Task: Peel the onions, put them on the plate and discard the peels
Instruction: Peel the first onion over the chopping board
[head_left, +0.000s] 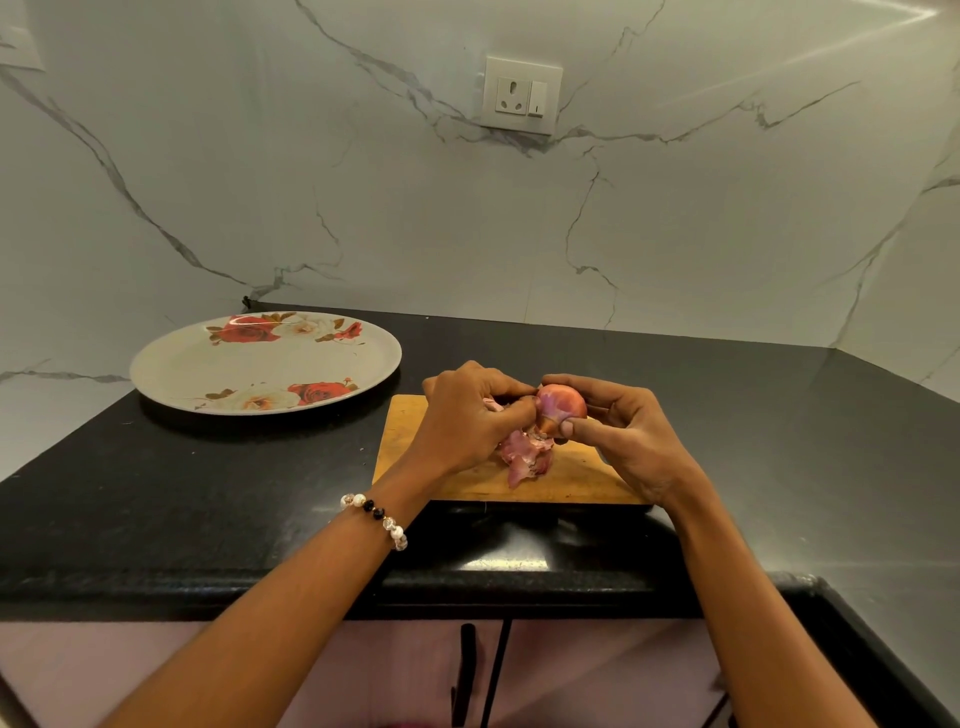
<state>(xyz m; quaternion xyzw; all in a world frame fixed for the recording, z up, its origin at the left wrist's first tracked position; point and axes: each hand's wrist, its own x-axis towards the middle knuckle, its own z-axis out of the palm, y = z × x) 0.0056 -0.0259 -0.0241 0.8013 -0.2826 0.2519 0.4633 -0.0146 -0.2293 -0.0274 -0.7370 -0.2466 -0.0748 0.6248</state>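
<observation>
Onion held right hand; left hand pinching peel.

Both hands, left hand and right hand, grip an onion above peels

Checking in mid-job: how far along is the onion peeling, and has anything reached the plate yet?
Early. Nothing is finished: the plate holds no onions. In hand: the right hand holds an onion above the cutting board while the left hand pulls at its skin. Loose peels lie on the board. Left: finish peeling, plate the onion, discard the peels.
</observation>
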